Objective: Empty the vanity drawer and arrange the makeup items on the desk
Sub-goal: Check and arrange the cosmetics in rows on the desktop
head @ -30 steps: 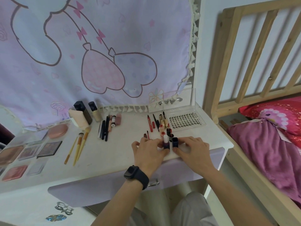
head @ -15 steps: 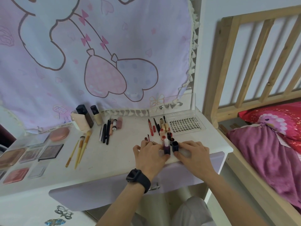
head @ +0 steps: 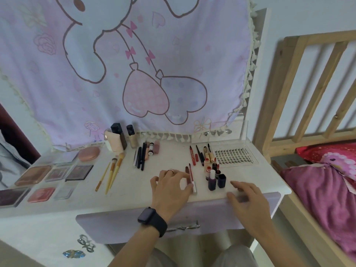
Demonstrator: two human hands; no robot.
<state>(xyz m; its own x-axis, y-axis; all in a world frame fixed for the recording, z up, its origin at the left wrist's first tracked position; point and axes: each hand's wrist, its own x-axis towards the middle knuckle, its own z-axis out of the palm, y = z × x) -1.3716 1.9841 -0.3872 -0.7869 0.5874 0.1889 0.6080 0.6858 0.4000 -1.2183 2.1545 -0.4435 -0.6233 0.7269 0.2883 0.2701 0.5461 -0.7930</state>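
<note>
Matt white desk top (head: 134,189), soft printed cloth hanging (head: 96,93), bare pale wood bed frame (head: 269,93), clear glossy plastic lash tray (head: 234,156).

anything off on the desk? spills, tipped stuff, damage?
Nothing stands out. No spill or damage shows. The small bottles near the front edge stand upright. The brushes and pencils lie in rows, and the palettes lie flat. One liner lies beside the left hand, apart from the others.
</note>
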